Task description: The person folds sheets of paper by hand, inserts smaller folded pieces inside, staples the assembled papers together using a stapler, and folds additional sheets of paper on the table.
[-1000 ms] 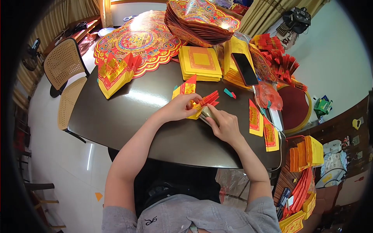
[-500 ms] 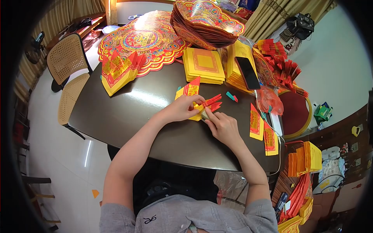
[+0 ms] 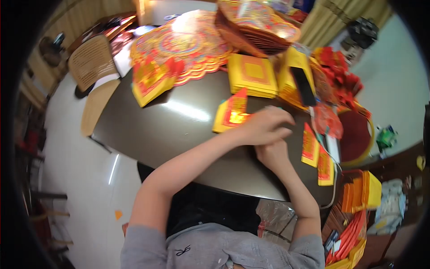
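Note:
My left hand (image 3: 266, 126) is blurred and reaches across above my right hand, fingers curved and apart, with nothing visible between them. Beneath it is my right hand (image 3: 272, 152), whose fingers are mostly hidden. A folded yellow and red paper piece (image 3: 233, 112) with gold print lies on the dark table (image 3: 156, 130), just left of my left hand. Two red-tipped yellow paper strips (image 3: 310, 145) lie to the right of my hands.
Yellow paper stacks (image 3: 253, 76) and a black phone (image 3: 303, 86) are behind my hands. Patterned round sheets (image 3: 179, 45) cover the back. A folded paper bundle (image 3: 154, 80) sits back left. A white cable (image 3: 337, 179) hangs at the right edge.
My left hand has moved right, off the folded paper and over my right hand. The red pleated piece between my fingers no longer shows. The whole view has shifted and blurred.

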`<state>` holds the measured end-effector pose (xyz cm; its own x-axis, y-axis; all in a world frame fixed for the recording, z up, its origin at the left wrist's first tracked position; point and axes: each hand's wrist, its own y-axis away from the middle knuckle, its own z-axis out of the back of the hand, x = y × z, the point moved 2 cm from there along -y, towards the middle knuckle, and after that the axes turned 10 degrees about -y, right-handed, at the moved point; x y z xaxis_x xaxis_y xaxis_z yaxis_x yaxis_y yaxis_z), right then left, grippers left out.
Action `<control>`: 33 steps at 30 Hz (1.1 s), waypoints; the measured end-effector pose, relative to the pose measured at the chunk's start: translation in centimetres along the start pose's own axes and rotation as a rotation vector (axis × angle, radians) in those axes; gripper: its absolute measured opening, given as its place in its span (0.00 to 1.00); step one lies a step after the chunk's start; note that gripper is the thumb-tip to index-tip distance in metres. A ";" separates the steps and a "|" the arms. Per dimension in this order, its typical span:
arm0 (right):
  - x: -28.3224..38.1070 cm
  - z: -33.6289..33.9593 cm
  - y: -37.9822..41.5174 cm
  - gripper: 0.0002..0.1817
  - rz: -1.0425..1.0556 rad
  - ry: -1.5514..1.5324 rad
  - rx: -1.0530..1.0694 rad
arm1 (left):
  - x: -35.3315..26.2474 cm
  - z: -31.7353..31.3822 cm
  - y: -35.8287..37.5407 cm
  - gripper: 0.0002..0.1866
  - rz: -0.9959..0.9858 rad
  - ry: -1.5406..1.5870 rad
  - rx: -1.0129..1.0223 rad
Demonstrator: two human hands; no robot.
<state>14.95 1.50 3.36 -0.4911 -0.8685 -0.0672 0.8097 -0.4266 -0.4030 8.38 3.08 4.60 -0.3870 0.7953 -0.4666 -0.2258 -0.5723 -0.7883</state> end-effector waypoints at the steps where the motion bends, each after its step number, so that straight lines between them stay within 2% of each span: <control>1: 0.1 -0.3 -0.2 0.11 0.059 0.007 -0.039 | -0.1 -0.7 -0.5 0.08 -0.012 0.019 0.078; 2: 0.1 -0.7 -0.5 0.12 0.116 0.007 -0.080 | 0.0 -1.0 -0.6 0.08 0.025 0.109 0.122; 3: 0.4 -1.0 -0.6 0.13 0.142 0.099 -0.038 | -0.2 -1.1 -0.5 0.08 0.071 0.070 0.110; 10: 1.3 0.0 0.2 0.13 0.278 -0.156 -0.064 | -0.8 -1.3 0.4 0.08 0.252 0.001 0.320; 18: 1.9 0.1 0.5 0.13 0.262 -0.193 -0.081 | -0.7 -1.2 1.2 0.09 0.242 0.057 0.528; 20: 1.9 0.1 0.3 0.13 0.215 -0.178 -0.103 | -0.4 -1.3 1.1 0.08 0.198 0.035 0.431; 22: 1.7 0.0 0.1 0.13 0.156 -0.162 -0.125 | -0.9 -0.6 1.0 0.07 0.024 -0.076 0.215; 25: 1.4 0.0 -0.3 0.14 0.081 -0.147 -0.168 | -1.1 1.1 1.0 0.13 -0.210 -0.271 0.110; 27: 1.1 0.0 -0.5 0.14 0.033 -0.134 -0.204 | -0.7 2.9 1.6 0.16 0.055 -0.195 0.109; 28: 1.3 -1.1 -0.9 0.14 -0.002 -0.112 -0.208 | 1.2 3.7 3.0 0.17 0.123 -0.255 0.147; 31: 1.3 -1.9 -1.4 0.11 -0.041 -0.116 -0.207 | 1.7 5.2 4.2 0.17 0.145 -0.281 0.155; 33: 1.2 -2.1 -1.6 0.11 -0.027 -0.111 -0.205 | 2.1 5.4 4.6 0.16 0.295 -0.167 0.168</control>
<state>12.37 1.63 2.03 -0.4637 -0.8850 0.0425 0.7093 -0.3995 -0.5808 1.75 1.00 2.15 -0.5943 0.5558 -0.5812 -0.2206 -0.8077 -0.5468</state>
